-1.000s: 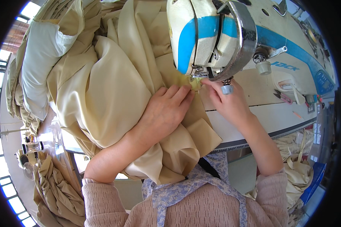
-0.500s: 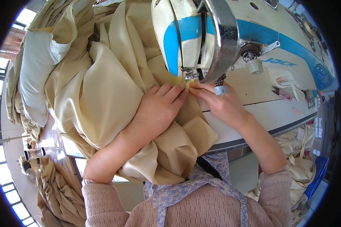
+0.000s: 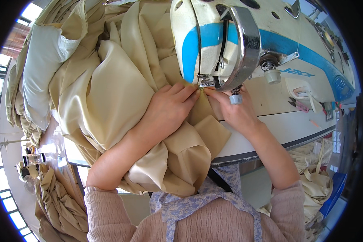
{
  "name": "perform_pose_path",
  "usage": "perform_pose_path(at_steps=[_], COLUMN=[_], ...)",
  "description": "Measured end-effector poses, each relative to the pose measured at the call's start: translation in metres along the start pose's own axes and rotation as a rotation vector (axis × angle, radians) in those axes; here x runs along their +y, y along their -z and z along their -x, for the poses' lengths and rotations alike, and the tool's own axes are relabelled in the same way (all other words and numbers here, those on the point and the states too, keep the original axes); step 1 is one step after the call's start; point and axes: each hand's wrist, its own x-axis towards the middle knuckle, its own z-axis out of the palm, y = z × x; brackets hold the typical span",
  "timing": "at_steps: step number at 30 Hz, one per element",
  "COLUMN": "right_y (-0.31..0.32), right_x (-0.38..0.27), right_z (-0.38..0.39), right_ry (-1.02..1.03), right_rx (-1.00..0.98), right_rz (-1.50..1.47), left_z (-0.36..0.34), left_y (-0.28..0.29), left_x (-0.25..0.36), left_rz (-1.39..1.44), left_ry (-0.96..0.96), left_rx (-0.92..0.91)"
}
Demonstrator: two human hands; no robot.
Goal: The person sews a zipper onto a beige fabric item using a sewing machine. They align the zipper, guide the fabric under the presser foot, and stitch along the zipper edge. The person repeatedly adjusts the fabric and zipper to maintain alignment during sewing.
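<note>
A large heap of beige satiny fabric [image 3: 113, 92] spreads under and around my left forearm and runs to the needle of a white and blue sewing machine [image 3: 209, 36]. My left hand [image 3: 170, 105] lies over the fabric, its fingers bent together with the tips gripping it just left of the presser foot [image 3: 207, 84]. On the other side, my right hand [image 3: 237, 113] pinches the fabric edge with thumb and forefinger close by the foot. Its other fingers are partly hidden by the machine's screw knob. The fingertips of both hands almost meet.
Pink-handled thread snips [image 3: 301, 106] rest on the white machine table [image 3: 250, 141] at right. More beige garments with a white lining [image 3: 44, 72] are piled at far left. Crumpled cloth [image 3: 62, 197] hangs at lower left; pale fabric [image 3: 316, 185] lies at lower right.
The machine sits slightly farther right in the view. Both hands keep their places by the presser foot, with the fingers shifted only a little. The yellowish bit between the fingertips shows less.
</note>
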Motion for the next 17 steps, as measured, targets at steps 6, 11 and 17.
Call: perform_pose_path(at_steps=[6,11,17], right_y=[0.003,0.000,-0.004], right_x=[0.001,0.003,0.002], right_z=[0.009,0.007,0.006], right_ry=[-0.041,0.002,-0.065], right_rx=[-0.123,-0.064,-0.116], right_rz=[0.060,0.016,0.007], left_z=[0.000,0.002,0.004], left_y=[0.002,-0.001,-0.010], left_x=[0.001,0.000,-0.008], left_rz=[-0.004,0.007,-0.034], left_ry=[-0.006,0.026,0.004], left_rx=[0.000,-0.039,0.002])
